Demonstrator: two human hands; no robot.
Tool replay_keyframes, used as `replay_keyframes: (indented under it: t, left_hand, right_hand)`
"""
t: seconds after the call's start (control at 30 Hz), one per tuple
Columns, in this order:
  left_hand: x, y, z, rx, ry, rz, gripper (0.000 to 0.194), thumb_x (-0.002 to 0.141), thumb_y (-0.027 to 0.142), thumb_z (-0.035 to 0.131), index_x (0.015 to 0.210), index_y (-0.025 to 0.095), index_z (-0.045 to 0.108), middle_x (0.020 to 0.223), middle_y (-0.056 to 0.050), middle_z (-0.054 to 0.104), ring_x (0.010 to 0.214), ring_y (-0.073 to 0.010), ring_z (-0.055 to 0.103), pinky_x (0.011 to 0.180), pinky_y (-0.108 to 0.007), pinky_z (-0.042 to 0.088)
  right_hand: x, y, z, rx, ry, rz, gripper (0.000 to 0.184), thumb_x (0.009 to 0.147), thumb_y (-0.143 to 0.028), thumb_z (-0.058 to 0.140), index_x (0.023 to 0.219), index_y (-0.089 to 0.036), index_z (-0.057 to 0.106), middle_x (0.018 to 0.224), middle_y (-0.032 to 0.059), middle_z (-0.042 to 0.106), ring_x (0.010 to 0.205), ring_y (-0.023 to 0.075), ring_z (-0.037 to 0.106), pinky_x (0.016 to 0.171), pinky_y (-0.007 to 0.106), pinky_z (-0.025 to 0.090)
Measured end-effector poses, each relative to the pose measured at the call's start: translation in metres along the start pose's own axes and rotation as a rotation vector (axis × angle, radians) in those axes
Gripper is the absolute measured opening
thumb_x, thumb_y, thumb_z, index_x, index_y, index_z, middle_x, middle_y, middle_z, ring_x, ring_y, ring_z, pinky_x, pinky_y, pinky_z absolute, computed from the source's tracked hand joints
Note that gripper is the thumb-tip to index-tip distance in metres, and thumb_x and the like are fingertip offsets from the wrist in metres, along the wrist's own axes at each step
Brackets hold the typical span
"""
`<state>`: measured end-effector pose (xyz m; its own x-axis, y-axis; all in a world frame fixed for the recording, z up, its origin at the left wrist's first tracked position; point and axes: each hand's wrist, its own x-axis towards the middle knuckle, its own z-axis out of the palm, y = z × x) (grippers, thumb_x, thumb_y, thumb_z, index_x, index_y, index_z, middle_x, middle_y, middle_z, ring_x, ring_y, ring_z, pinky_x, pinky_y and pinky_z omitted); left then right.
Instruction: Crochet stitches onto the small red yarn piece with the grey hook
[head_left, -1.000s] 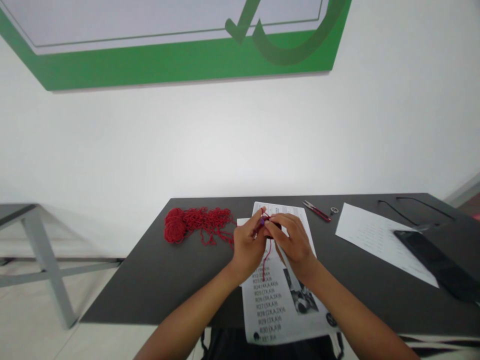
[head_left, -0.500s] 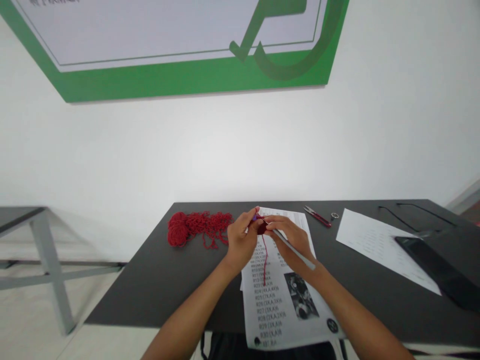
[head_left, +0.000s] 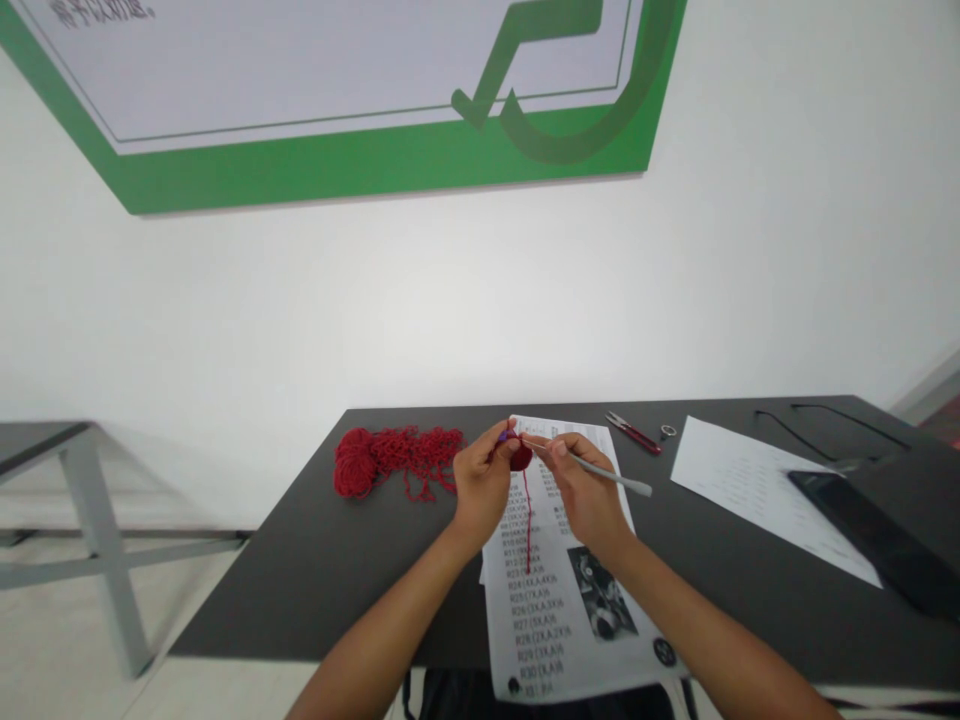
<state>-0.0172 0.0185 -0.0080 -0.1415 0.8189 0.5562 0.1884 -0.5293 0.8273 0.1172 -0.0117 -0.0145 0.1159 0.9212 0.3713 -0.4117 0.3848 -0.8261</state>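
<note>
My left hand pinches a small dark red crochet piece above the printed sheet. A tiny purple item, perhaps a stitch marker, shows by the left fingertips. A crochet hook with a grey handle is gripped in my right hand, its metal tip at the upper right edge of the crochet piece. Loose red yarn hangs from the piece over the sheet. Left of my hands lies the ball of red yarn with a tangled heap beside it.
Beneath my hands is a printed pattern sheet with a photo. Red-handled snips and a small metal ring lie at the back right. Farther right are a white paper, a black phone and eyeglasses on the dark table.
My right hand has drawn slightly away from the left, and the hook's handle has swung up and to the right. More of the crochet piece shows. The left hand keeps its hold.
</note>
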Motion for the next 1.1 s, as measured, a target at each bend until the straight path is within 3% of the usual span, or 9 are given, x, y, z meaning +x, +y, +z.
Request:
replay_keyframes:
  t: [0.13,0.27,0.4,0.53,0.7,0.73,0.8,0.93,1.1]
  left_hand:
    - [-0.003,0.0,0.004,-0.217,-0.029,-0.123,0.027,0.079,0.028,0.075,0.103,0.014,0.077,0.09,-0.007,0.08,0.069,-0.0173,0.073,0.06,-0.028,0.062]
    - [-0.009,0.003,0.007,-0.292,-0.118,-0.208,0.034,0.078,0.032,0.077,0.107,0.014,0.074,0.085,-0.005,0.076,0.052,-0.0121,0.064,0.04,-0.021,0.054]
    - [-0.015,0.007,0.007,-0.255,-0.113,-0.174,0.033,0.079,0.029,0.076,0.11,0.016,0.076,0.087,-0.004,0.077,0.051,-0.0114,0.064,0.043,-0.021,0.055]
    - [-0.021,0.008,0.006,-0.125,-0.109,-0.042,0.031,0.081,0.023,0.074,0.112,0.018,0.078,0.075,-0.001,0.076,0.052,-0.0123,0.065,0.049,-0.022,0.057]
    - [-0.026,0.006,0.01,-0.141,-0.092,-0.005,0.035,0.085,0.024,0.071,0.12,0.021,0.076,0.093,-0.005,0.081,0.072,-0.0175,0.073,0.066,-0.027,0.062]
    - [-0.027,0.005,0.012,-0.198,-0.092,-0.047,0.036,0.085,0.026,0.072,0.121,0.021,0.076,0.097,-0.006,0.081,0.077,-0.0185,0.074,0.07,-0.027,0.062]
    - [-0.027,0.004,0.015,-0.364,-0.106,-0.152,0.039,0.082,0.031,0.077,0.12,0.021,0.076,0.104,-0.008,0.08,0.085,-0.0199,0.074,0.076,-0.029,0.062]
    - [-0.023,0.003,0.015,-0.641,-0.202,-0.349,0.045,0.076,0.044,0.083,0.112,0.018,0.079,0.1,-0.01,0.08,0.081,-0.0196,0.074,0.075,-0.03,0.06]
    - [-0.008,0.007,0.003,-0.531,-0.118,-0.264,0.044,0.071,0.05,0.085,0.096,0.014,0.081,0.085,-0.008,0.079,0.071,-0.0168,0.07,0.065,-0.026,0.057]
  right_hand:
    - [0.009,0.0,-0.001,0.223,-0.024,0.08,0.022,0.086,-0.043,0.076,0.08,-0.024,0.066,0.092,0.0039,0.082,0.089,0.0231,0.077,0.09,0.045,0.061]
    - [0.009,0.005,-0.004,0.196,0.01,0.036,0.023,0.084,-0.046,0.078,0.079,-0.025,0.071,0.091,0.0021,0.081,0.084,0.0198,0.075,0.082,0.038,0.061]
    - [0.006,0.006,-0.005,0.065,0.047,-0.068,0.019,0.087,-0.047,0.075,0.086,-0.028,0.076,0.092,0.0016,0.078,0.087,0.0185,0.073,0.082,0.035,0.059]
    - [0.0,0.0,-0.007,-0.292,0.004,-0.301,0.014,0.092,-0.04,0.069,0.091,-0.029,0.079,0.098,0.0037,0.074,0.097,0.0212,0.069,0.087,0.037,0.058]
    - [-0.005,0.006,-0.01,-0.695,0.074,-0.404,0.015,0.095,-0.037,0.064,0.097,-0.029,0.076,0.1,0.0047,0.071,0.089,0.0209,0.07,0.077,0.036,0.061]
    - [-0.005,0.009,-0.012,-0.697,0.107,-0.454,0.013,0.092,-0.038,0.068,0.098,-0.028,0.075,0.096,0.0044,0.071,0.087,0.0217,0.069,0.077,0.038,0.061]
    - [-0.002,0.014,-0.015,-0.735,-0.033,-0.512,0.021,0.086,-0.038,0.075,0.106,-0.029,0.073,0.104,0.0058,0.073,0.101,0.0252,0.069,0.09,0.043,0.06]
    - [0.002,0.011,-0.017,-0.68,0.042,-0.54,0.012,0.091,-0.039,0.07,0.098,-0.029,0.073,0.096,0.003,0.072,0.09,0.0208,0.071,0.081,0.036,0.062]
    - [0.002,-0.008,-0.014,-0.66,-0.184,-0.596,0.015,0.097,-0.032,0.062,0.103,-0.032,0.076,0.105,0.0037,0.071,0.096,0.0184,0.071,0.08,0.032,0.06]
